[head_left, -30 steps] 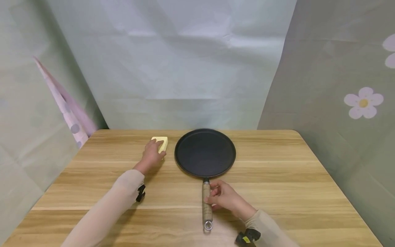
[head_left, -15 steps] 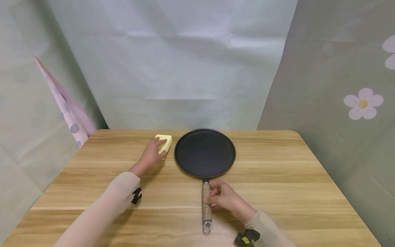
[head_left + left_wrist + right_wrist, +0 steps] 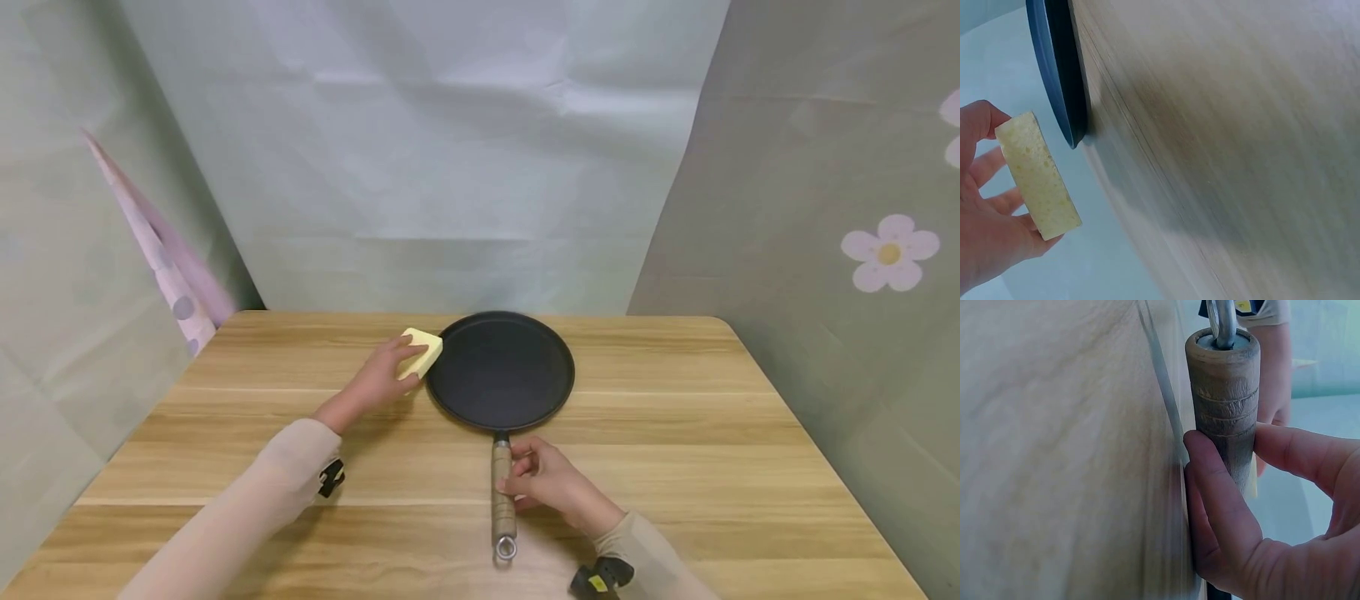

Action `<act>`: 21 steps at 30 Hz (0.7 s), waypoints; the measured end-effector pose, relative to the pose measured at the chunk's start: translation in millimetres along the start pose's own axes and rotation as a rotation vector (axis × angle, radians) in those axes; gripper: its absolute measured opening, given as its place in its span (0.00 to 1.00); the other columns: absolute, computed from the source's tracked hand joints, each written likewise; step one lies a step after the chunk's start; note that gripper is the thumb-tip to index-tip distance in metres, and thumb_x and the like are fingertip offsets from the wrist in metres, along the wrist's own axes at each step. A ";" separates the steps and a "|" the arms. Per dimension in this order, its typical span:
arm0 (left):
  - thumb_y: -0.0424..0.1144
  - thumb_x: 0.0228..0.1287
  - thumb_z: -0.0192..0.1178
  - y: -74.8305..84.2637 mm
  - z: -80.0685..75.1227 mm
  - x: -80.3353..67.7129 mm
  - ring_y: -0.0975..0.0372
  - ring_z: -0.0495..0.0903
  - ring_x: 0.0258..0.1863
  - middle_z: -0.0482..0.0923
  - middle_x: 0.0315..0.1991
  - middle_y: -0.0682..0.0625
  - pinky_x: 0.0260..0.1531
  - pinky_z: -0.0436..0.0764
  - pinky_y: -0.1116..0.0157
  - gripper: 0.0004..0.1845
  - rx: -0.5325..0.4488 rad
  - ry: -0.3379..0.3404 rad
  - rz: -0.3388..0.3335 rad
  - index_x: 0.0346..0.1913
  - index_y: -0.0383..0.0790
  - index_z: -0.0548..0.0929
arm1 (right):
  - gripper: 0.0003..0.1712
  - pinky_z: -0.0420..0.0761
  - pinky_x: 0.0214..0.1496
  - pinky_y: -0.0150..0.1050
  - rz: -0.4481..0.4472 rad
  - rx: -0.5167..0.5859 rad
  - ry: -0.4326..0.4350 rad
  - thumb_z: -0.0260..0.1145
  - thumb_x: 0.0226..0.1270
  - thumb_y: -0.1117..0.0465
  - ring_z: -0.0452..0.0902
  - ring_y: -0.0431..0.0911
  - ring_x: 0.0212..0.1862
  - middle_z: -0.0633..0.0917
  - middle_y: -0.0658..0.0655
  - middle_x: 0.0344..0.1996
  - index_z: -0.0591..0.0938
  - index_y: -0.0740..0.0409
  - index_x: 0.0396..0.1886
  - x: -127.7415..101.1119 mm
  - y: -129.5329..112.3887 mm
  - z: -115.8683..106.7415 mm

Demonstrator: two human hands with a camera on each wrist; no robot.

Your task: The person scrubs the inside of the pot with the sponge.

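Note:
A pale yellow sponge block point(image 3: 426, 350) is gripped by my left hand point(image 3: 377, 382) at the left rim of a flat black pan point(image 3: 501, 371). In the left wrist view the sponge point(image 3: 1038, 178) is raised off the tabletop, thumb and fingers at its two ends, close to the pan's edge point(image 3: 1063, 69). Whether it touches the rim I cannot tell. My right hand point(image 3: 553, 482) pinches the pan's wooden handle point(image 3: 503, 508) from the right side. The right wrist view has thumb and fingertips on either side of that handle point(image 3: 1225, 394), with a metal ring at its end.
The pan lies on a wood-grain table point(image 3: 675, 467), near its far edge. Pale hanging cloth point(image 3: 480, 167) stands behind the table and along both sides, with a printed flower point(image 3: 889, 253) at the right.
My left hand has carried the sponge rightward, from the table left of the pan up to the pan's left rim, tilting it a little. The right hand and pan have stayed in place.

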State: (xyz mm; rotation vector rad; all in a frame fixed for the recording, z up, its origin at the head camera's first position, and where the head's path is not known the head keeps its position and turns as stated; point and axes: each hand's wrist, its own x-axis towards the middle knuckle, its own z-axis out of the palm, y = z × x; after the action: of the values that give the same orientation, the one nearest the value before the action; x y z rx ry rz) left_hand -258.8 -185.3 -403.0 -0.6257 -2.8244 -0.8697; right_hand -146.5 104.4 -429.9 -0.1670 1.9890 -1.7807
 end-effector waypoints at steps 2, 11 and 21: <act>0.29 0.58 0.60 1.1 0.5 0.3 0.33 0.58 0.66 0.61 0.66 0.26 0.63 0.59 0.39 0.27 0.002 -0.015 0.015 0.62 0.29 0.74 | 0.31 0.84 0.36 0.44 0.000 0.001 0.003 0.68 0.55 0.72 0.75 0.45 0.31 0.72 0.57 0.32 0.65 0.75 0.55 0.0 -0.2 0.1; 0.30 0.55 0.59 3.4 6.7 2.7 0.35 0.61 0.65 0.64 0.65 0.28 0.61 0.60 0.38 0.26 0.062 -0.046 0.069 0.60 0.31 0.76 | 0.29 0.84 0.36 0.45 0.012 -0.015 0.007 0.68 0.56 0.71 0.74 0.45 0.31 0.72 0.57 0.32 0.65 0.74 0.54 -0.6 -0.8 0.8; 0.32 0.57 0.59 5.5 9.9 4.2 0.36 0.60 0.66 0.64 0.66 0.31 0.56 0.61 0.32 0.25 0.133 -0.090 0.059 0.61 0.34 0.77 | 0.29 0.84 0.36 0.44 0.018 -0.009 0.012 0.68 0.56 0.72 0.74 0.45 0.31 0.72 0.57 0.32 0.65 0.74 0.55 -0.2 -1.2 1.0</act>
State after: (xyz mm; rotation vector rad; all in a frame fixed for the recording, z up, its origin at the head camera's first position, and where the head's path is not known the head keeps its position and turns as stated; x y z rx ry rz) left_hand -260.2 -174.1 -407.4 -0.7431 -2.8962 -0.6536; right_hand -146.2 103.4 -428.7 -0.1414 2.0013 -1.7654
